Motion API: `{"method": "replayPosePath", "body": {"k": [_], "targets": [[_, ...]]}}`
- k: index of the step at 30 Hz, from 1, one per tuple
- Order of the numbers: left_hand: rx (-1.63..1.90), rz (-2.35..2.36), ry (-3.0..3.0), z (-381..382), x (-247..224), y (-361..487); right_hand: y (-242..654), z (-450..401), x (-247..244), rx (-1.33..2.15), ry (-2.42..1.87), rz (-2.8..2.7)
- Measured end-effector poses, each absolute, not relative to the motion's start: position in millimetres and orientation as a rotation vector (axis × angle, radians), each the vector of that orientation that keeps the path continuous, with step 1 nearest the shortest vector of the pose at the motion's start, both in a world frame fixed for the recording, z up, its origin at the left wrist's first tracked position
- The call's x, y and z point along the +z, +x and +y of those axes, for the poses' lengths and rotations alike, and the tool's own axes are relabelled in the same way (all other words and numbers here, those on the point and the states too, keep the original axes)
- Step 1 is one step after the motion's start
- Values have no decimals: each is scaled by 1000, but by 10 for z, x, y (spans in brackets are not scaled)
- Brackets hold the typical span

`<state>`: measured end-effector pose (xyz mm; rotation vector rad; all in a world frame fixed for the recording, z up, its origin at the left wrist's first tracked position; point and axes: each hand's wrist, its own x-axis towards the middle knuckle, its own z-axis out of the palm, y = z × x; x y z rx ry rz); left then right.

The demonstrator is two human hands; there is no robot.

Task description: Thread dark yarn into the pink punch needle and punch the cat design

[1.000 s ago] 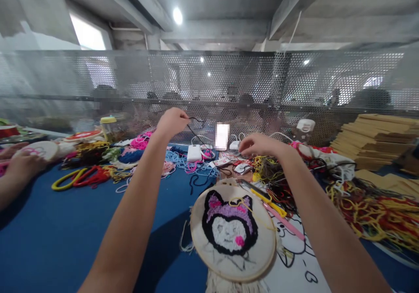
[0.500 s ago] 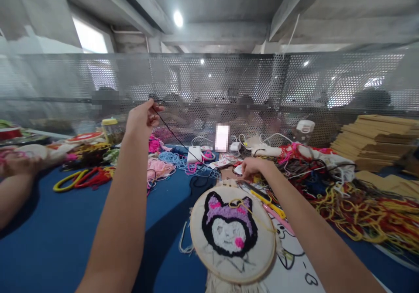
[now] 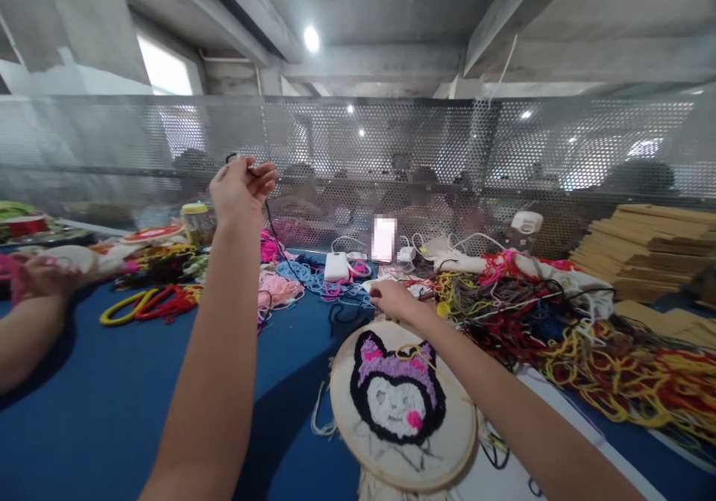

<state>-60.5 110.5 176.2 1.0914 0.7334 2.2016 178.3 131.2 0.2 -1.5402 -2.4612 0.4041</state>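
Raised at upper left, my left hand (image 3: 239, 191) pinches a strand of black yarn (image 3: 271, 221), which hangs toward the table. My right hand (image 3: 394, 300) reaches just beyond the embroidery hoop, its fingers curled; whatever lies between them is hidden. A loose bunch of black yarn (image 3: 341, 320) rests just left of it. Below my right hand lies the round embroidery hoop (image 3: 338, 419), with a black, purple and white character face worked in yarn and pencil lines under it. A yellow strand (image 3: 441, 372) trails across the cloth.
Tangled yarn (image 3: 593, 367) covers the right side, near stacked brown paper envelopes (image 3: 643, 251). Red-and-yellow scissors (image 3: 126, 309) lie at left, beside another person's hand (image 3: 48, 281). A phone (image 3: 384, 238) stands ahead near a white box (image 3: 336, 266).
My left hand has lifted slightly and turned, and the black strand hangs slacker. My right hand has moved left, toward the loose black yarn.
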Motion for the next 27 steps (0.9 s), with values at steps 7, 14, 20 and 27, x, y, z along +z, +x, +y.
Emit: {"method": "replayPosePath", "body": {"k": [7,14,20,27], "targets": [[2048,883,1196,1107,1743,-529,1869,1411,71,497,-1521,-2211],[1733,763,1393,1254,1600,-274,2201,1168,878,439,-1169,-1967],[1431,605,1369,1205,1543,174,2444,727,1409,460,-906,-2016],[1420,471,1017,1034,1604,403,2392,587,1415,715,-1038,-2366]]}}
